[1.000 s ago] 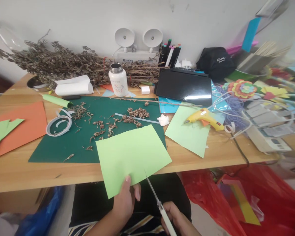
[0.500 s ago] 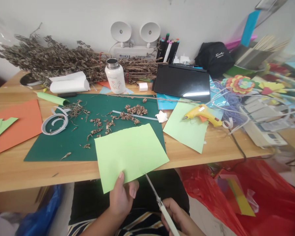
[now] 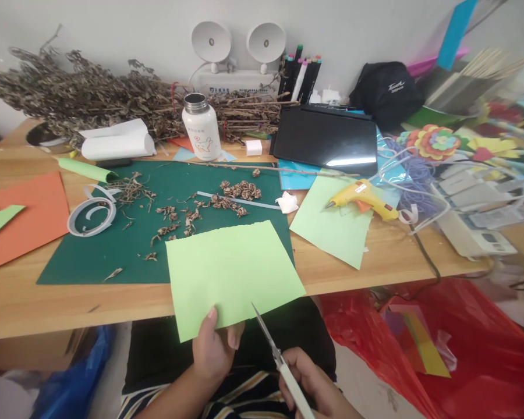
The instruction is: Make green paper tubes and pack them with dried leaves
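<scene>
My left hand (image 3: pixel 216 349) pinches the near edge of a light green sheet of paper (image 3: pixel 233 273), thumb on top and fingers beneath. The sheet is held up over the table's front edge and overlaps a green cutting mat (image 3: pixel 91 256). In my right hand (image 3: pixel 310 378) is a pair of scissors (image 3: pixel 274 348) with white handles. Their blade tip lies over the sheet's near edge, right of my left thumb. Whether the lower blade is under the paper I cannot make out. Dried flower heads (image 3: pixel 240 191) lie on the mat beyond the sheet.
A yellow glue gun (image 3: pixel 362 198) rests on another green sheet (image 3: pixel 327 227) at the right. Behind the mat stand an open white bottle (image 3: pixel 201 128) and bundled dried plants (image 3: pixel 113 99). A tape roll (image 3: pixel 91 217) is at the left. Red plastic (image 3: pixel 484 349) hangs below the table's right side.
The scissors' tip has moved slightly left and up, further over the green sheet's near edge. The camera view has shifted a little; the left hand keeps its hold.
</scene>
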A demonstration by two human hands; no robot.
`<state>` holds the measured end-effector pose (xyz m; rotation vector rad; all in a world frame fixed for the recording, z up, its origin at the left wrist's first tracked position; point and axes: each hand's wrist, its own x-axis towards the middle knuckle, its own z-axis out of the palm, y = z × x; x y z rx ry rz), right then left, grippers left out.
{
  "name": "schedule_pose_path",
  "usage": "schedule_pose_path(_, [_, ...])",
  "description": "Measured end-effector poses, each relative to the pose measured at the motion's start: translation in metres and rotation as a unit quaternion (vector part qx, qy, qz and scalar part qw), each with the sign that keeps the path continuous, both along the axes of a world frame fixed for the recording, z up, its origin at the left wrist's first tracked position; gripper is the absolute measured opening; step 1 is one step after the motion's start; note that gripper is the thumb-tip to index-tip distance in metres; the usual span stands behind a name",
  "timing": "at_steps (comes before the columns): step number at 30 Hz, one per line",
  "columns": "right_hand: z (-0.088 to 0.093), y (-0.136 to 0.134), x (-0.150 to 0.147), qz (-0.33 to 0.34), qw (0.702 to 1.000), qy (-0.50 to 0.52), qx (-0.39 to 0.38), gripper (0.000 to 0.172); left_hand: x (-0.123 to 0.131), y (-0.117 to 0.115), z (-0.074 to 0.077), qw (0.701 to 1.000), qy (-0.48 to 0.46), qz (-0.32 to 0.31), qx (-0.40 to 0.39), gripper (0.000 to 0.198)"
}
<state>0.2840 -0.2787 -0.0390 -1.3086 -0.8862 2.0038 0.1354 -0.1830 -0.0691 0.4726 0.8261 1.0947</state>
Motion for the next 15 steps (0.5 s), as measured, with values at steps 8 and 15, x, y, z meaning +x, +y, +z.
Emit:
schedule_pose_path(8, [-0.0080, -0.0037, -0.0070, -0.032, 0.999, 0.016, 0.027, 0.047, -0.0027, -0.0005, -0.0018, 0.999, -0.017, -0.021, 0.029, 0.050])
schedule_pose_path(15, [-0.0092, -0.0024, -0.0085, -0.040, 0.998, 0.008, 0.048, 0.057, -0.0023, 0.0007, 0.0009, 1.000, -0.009, -0.022, 0.010, 0.049])
